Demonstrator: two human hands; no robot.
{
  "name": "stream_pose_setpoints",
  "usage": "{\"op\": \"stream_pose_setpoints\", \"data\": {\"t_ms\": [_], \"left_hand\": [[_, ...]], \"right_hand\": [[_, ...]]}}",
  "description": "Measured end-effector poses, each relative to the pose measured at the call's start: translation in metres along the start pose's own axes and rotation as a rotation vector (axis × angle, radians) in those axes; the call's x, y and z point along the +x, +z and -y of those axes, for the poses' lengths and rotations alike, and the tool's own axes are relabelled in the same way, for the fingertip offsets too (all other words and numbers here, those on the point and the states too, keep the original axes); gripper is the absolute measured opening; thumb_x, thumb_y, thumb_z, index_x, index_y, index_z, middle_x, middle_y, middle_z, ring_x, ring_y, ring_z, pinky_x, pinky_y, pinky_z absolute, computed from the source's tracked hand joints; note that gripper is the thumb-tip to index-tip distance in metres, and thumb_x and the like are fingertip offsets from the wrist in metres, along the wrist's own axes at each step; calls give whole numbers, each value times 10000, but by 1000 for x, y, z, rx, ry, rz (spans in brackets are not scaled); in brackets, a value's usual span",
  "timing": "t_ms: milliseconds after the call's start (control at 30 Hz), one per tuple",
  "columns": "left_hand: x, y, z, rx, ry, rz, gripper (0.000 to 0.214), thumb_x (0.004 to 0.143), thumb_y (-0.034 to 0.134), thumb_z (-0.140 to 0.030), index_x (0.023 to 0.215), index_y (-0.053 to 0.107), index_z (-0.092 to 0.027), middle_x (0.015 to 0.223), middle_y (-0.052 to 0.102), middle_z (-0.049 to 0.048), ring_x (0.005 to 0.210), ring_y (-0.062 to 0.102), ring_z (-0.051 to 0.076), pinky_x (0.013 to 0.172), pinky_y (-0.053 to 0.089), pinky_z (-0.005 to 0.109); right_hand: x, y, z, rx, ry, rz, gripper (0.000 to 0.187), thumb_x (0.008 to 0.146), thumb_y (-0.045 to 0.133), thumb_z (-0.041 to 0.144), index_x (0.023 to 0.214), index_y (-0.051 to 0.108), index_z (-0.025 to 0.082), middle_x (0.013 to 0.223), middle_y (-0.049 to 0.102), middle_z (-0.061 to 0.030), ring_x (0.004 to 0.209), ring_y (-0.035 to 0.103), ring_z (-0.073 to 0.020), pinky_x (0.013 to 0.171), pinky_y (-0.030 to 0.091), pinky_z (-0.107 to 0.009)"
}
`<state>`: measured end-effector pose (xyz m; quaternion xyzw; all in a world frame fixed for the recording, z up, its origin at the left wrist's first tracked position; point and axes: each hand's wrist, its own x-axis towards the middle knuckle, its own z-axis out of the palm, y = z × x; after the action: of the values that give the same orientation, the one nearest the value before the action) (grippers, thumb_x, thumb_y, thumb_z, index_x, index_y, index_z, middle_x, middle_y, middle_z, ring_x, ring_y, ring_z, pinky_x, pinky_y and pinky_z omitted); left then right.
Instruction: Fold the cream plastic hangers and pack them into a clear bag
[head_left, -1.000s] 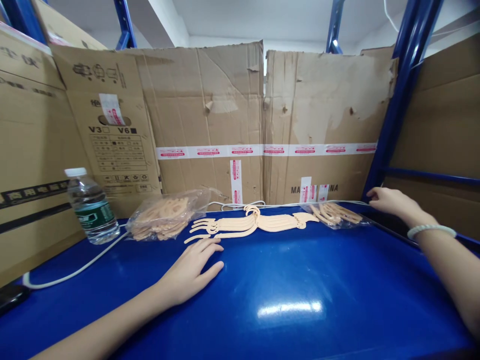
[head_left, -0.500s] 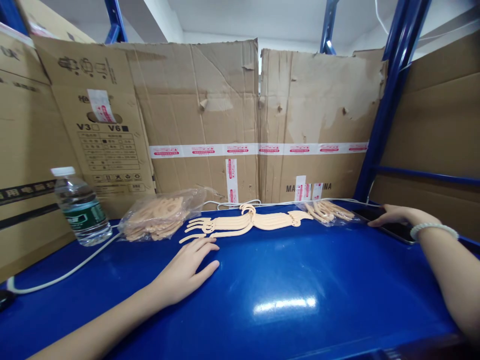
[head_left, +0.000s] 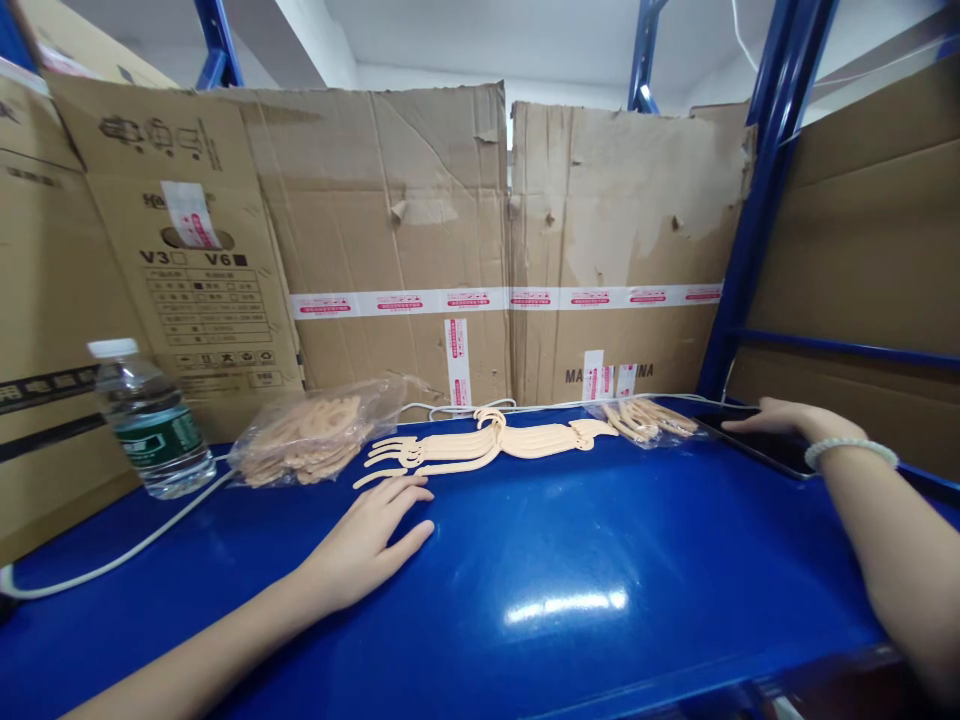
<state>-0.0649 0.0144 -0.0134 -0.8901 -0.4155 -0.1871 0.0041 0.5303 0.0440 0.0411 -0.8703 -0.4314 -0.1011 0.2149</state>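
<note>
My left hand (head_left: pixel 379 530) lies palm down on the blue tabletop, its fingers spread, with the fingertips by the near edge of a stack of beige hangers (head_left: pixel 457 447). Those hangers lie overlapped and slightly fanned, with their hooks toward the back. My right hand (head_left: pixel 799 420), with a pale beaded bracelet at the wrist, rests over a dark smartphone (head_left: pixel 776 455) at the far right. One finger stretches across the phone's far side, and the other fingers are partly hidden. I see no grip around the phone.
A clear plastic bag (head_left: pixel 300 440) of beige hangers lies at left, beside a water bottle (head_left: pixel 157 425). Another bag (head_left: pixel 649 420) of beige pieces sits right of the stack. Cardboard (head_left: pixel 397 230) walls the back. White cable (head_left: pixel 112 560) runs along the left, and a blue post (head_left: pixel 739 250) stands at right.
The view has shifted slightly, so everything sits a little further left. My right hand's finger looks more stretched over the phone. My left hand stays in place by the hangers.
</note>
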Motion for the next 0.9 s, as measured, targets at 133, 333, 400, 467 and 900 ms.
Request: {"op": "stream_pose_setpoints", "data": {"t_ms": [133,333,400,467,900], "left_hand": [[1,0,-1,-5,-12,9,317,940,452,-423,1168,588,-249,1355,523,74,1258,468,288,1060,375,510],[0,0,0,20,-18,-22,356,936,457,-419,1218,571,-234,1338,538,85,1266,460,296,1064,367,520],[0,0,1,20,-18,-27,370,937,456,-425,1240,562,-240,1338,539,84,1263,465,298,1060,373,520],[0,1,2,19,-15,-37,376,935,462,-429,1247,562,-243,1338,542,83,1260,469,298,1058,378,515],[0,5,5,55,-65,23,492,939,401,-502,1340,508,-238,1448,448,81,1338,398,304,1096,334,525]], "right_hand": [[-15,-11,48,62,-161,-57,558,888,563,334,1270,492,-67,1198,525,-393,1129,546,-407,861,433,-459],[-95,12,152,216,-744,7,234,863,577,241,1084,618,178,1129,649,-83,1074,581,-226,939,433,-301],[-123,21,171,263,-996,27,204,857,573,246,1045,621,181,1052,656,-93,1025,584,-253,901,456,-351],[-142,27,179,309,-1145,26,204,854,550,206,1047,609,176,1033,648,-102,1005,578,-257,870,466,-366],[-156,52,180,251,-1237,80,110,861,527,117,925,609,153,950,628,-105,923,567,-229,840,467,-367]]}}
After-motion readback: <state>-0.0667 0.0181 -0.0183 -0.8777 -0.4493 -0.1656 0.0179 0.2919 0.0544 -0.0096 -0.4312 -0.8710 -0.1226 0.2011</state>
